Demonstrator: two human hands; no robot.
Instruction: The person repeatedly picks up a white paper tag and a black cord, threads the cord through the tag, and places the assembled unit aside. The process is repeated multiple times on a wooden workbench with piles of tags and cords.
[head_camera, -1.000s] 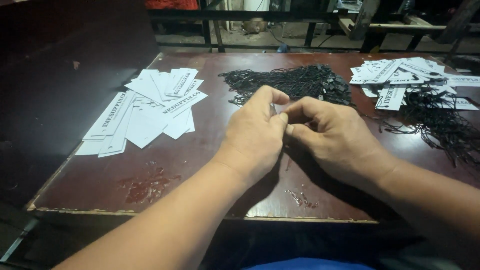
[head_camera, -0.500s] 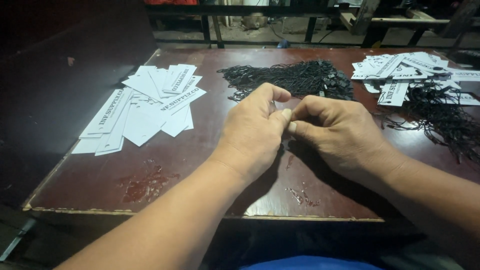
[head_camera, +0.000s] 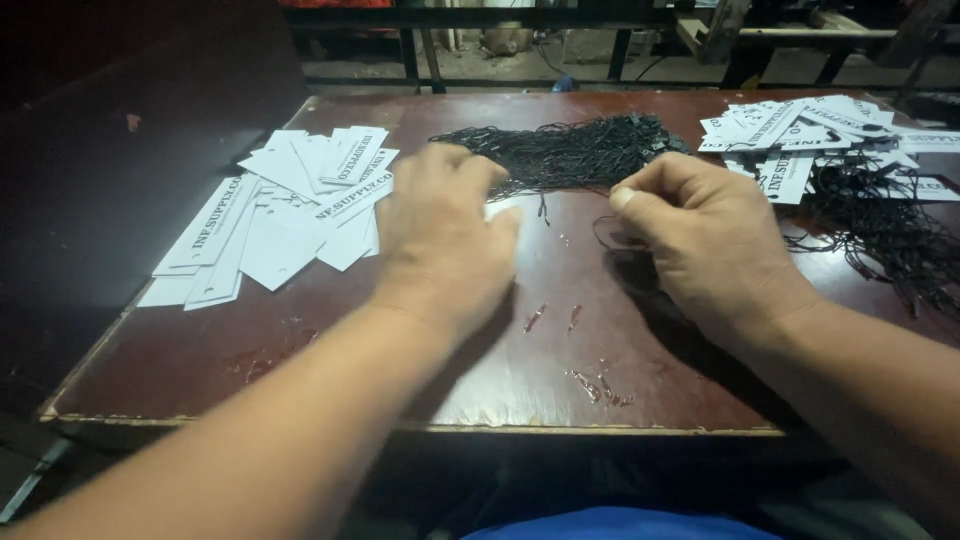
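- Pinched between thumb and forefinger, the right hand (head_camera: 705, 235) holds a thin black string loop (head_camera: 610, 238) just above the table (head_camera: 300, 350).
- Left hand (head_camera: 440, 235) lies palm down, fingers loosely bent, over a white tag (head_camera: 505, 210); whether it grips the tag cannot be told.
- Half a second ago both hands were pressed together at the middle; now they have drawn apart.
- Beyond them lies the bundle of black strings (head_camera: 570, 150); a fan of white tags (head_camera: 290, 215) sits to the left, and strung tags (head_camera: 800, 135) lie far right.
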